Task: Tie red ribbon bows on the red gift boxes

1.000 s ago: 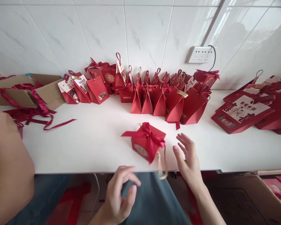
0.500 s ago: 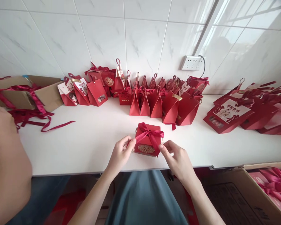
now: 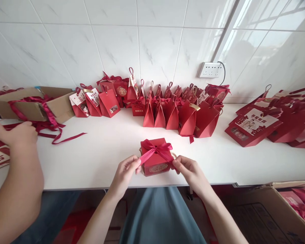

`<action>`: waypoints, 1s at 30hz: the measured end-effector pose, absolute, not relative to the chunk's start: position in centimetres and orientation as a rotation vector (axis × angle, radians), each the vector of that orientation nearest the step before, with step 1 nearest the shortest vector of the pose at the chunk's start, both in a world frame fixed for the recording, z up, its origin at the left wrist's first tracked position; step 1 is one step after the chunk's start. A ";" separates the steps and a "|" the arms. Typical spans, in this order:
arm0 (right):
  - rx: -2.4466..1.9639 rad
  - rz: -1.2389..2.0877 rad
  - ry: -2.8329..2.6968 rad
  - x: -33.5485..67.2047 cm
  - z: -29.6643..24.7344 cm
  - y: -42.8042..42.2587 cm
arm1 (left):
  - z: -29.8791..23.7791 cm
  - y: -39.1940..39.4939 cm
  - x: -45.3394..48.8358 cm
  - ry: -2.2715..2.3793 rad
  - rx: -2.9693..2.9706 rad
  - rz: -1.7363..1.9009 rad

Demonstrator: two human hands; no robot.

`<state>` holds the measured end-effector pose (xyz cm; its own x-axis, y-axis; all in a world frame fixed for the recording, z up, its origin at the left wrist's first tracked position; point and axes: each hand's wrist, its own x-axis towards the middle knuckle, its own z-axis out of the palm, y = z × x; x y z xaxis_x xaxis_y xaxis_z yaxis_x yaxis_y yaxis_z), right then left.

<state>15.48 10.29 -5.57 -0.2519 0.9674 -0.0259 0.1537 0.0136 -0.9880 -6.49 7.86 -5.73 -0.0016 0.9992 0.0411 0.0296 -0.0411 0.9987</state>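
Observation:
A red gift box [image 3: 156,166] with a gold oval emblem on its front sits near the table's front edge. On its top a dark pink ribbon [image 3: 157,149] is tied in a bow. My left hand [image 3: 128,169] pinches the ribbon's left tail at the box's left side. At the right side, my right hand [image 3: 188,167] is closed on the other tail. A twisted gold cord [image 3: 174,155] shows beside the box near my right fingers.
Rows of red gift boxes [image 3: 172,115] stand along the tiled wall, more [image 3: 254,127] on the right. A cardboard box [image 3: 57,106] with loose ribbons stands at left. A co-worker's arm [image 3: 20,162] reaches in there. Another carton [image 3: 277,200] sits low at right.
The view has shifted slightly. The gift box has turned and tilted a little, and both hands have drawn the ribbon tails lower and outward. The co-worker's hand has come further into view.

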 end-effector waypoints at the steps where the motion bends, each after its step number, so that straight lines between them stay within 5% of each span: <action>1: -1.117 1.414 -1.387 15.8 -5.7 10.8 | -5.7 8.1 -6.9 1.177 1.184 1.273; 8: -0.887 1.475 -0.756 20.1 -5.5 14.8 | -4.2 9.4 -11.0 0.989 0.706 1.504; 16: -1.009 1.219 -1.040 24.0 -3.9 15.0 | -2.5 8.8 -15.6 1.124 0.588 1.784; 21: -1.175 1.243 -1.293 27.6 -4.3 14.6 | -3.2 8.4 -18.8 1.390 1.008 1.431; 25: -1.507 0.958 -1.518 27.3 -4.4 14.9 | -3.2 8.4 -18.3 1.941 1.431 1.325; 30: -1.287 1.067 -1.923 19.7 -3.5 14.5 | -2.0 8.9 -11.1 1.581 1.714 0.897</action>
